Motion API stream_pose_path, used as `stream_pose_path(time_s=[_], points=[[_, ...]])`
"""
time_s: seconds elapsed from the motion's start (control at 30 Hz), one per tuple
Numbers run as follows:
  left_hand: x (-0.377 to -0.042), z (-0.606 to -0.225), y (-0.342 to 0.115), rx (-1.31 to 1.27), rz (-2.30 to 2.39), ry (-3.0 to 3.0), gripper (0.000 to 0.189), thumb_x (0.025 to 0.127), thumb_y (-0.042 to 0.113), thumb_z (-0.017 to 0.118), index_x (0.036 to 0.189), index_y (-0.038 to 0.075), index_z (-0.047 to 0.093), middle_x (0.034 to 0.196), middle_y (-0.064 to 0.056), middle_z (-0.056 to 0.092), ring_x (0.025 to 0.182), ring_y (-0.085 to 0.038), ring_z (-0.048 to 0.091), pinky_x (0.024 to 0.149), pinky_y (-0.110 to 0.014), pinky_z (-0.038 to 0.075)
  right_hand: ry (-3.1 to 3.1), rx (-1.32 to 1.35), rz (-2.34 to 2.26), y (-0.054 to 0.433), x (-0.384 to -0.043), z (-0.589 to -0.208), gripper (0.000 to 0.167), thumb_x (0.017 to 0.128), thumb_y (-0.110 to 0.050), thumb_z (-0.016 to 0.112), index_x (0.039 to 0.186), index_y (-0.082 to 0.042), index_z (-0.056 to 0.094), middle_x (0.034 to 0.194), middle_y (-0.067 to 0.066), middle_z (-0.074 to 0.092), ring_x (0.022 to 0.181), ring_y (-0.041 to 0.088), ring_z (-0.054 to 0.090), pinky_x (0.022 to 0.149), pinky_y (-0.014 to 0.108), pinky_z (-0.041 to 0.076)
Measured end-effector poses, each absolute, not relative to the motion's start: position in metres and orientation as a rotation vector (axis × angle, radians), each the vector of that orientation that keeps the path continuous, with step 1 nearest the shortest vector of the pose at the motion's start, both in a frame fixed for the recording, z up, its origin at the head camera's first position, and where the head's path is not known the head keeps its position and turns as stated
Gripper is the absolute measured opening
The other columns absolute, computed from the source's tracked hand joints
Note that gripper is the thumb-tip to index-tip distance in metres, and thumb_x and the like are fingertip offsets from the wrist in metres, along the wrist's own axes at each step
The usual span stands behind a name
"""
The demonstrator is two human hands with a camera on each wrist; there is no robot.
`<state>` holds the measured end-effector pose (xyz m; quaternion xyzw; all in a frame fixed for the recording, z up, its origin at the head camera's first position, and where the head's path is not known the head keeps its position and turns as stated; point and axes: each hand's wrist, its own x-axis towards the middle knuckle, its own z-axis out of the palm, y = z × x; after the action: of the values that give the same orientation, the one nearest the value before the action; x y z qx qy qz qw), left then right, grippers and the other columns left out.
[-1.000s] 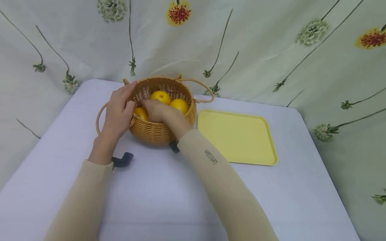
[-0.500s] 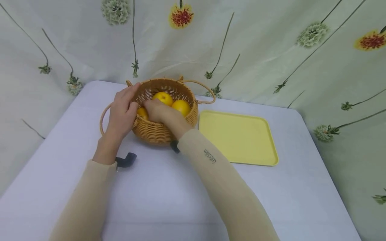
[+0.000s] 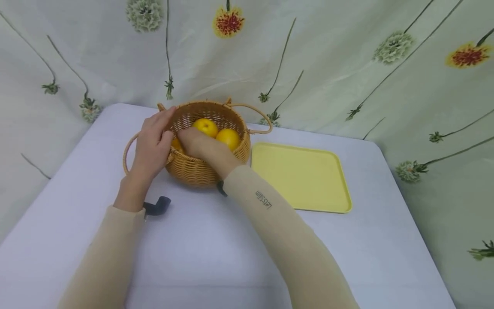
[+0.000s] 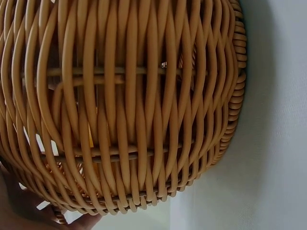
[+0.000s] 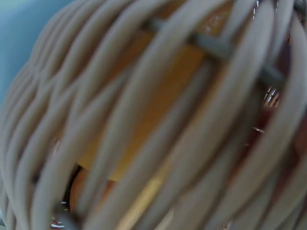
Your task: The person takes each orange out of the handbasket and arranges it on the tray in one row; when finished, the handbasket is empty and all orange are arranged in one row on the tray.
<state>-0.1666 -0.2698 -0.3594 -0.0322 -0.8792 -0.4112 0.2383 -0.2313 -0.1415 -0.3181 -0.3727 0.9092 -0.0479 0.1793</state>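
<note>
A woven wicker basket (image 3: pixel 194 171) stands at the back left of the table, holding several round yellow-orange fruits. One fruit (image 3: pixel 206 127) shows a dimple on top, and another fruit (image 3: pixel 228 139) lies to its right. My left hand (image 3: pixel 152 141) grips the basket's left rim, thumb toward me. Reaching down inside, my right hand (image 3: pixel 194 141) has its fingers hidden; I cannot tell what they hold. Beside it, a third fruit (image 3: pixel 177 145) is partly covered. In the left wrist view the wicker wall (image 4: pixel 134 96) fills most of the picture; through the weave (image 5: pixel 144 96) the right wrist view shows yellow.
A shallow yellow tray (image 3: pixel 301 176) lies just right of the basket. The basket's loop handles (image 3: pixel 266 118) stick out at both sides. A white cloth (image 3: pixel 204 249) covers the table, and a flower-print curtain (image 3: pixel 328 64) hangs behind it.
My right hand has shifted slightly left inside the basket, covering more of the left fruit. My left hand keeps its place on the rim. The head view has moved a little.
</note>
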Motion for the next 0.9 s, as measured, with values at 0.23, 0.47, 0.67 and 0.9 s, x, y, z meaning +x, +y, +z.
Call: stream_pose_path(time_s=[0.23,0.47,0.67,0.9], points=[[-0.161,-0.358,-0.275,-0.06,-1.125,-2.421,0.059,0.101,0.013,0.038,0.16,0.017,0.049,0.162,-0.013,0.049,0.152,-0.036,0.039,0.128,-0.055,0.029,2.632,-1.173,-0.099,-0.147,-0.229,-0.318,0.027,0.106,-0.021,0.058,0.13,-0.009,0.064,0.124,0.002,0.07,0.118,0.015,0.064,0.106,0.024,0.051],[-0.158,-0.362,-0.28,-0.055,-1.132,-2.429,0.059,0.101,0.014,0.038,0.16,0.018,0.048,0.163,-0.014,0.048,0.152,-0.037,0.038,0.128,-0.057,0.028,2.677,-1.113,-0.161,-0.146,-0.23,-0.319,0.05,0.098,-0.039,0.068,0.138,-0.01,0.058,0.126,0.002,0.069,0.112,0.016,0.065,0.099,0.026,0.053],[-0.161,-0.363,-0.277,-0.074,-1.151,-2.424,0.06,0.102,0.013,0.038,0.16,0.019,0.048,0.163,-0.011,0.048,0.153,-0.035,0.038,0.128,-0.057,0.029,2.683,-1.079,-0.248,-0.125,-0.233,-0.312,0.091,0.092,-0.051,0.071,0.162,-0.006,0.035,0.152,0.007,0.057,0.136,0.021,0.057,0.114,0.029,0.047],[-0.164,-0.358,-0.271,-0.096,-1.141,-2.435,0.06,0.102,0.014,0.037,0.161,0.019,0.046,0.163,-0.012,0.047,0.154,-0.035,0.037,0.128,-0.057,0.029,2.702,-0.976,-0.569,-0.085,-0.232,-0.299,0.09,0.08,-0.045,0.084,0.153,-0.012,0.043,0.136,0.002,0.062,0.12,0.02,0.056,0.096,0.032,0.053]])
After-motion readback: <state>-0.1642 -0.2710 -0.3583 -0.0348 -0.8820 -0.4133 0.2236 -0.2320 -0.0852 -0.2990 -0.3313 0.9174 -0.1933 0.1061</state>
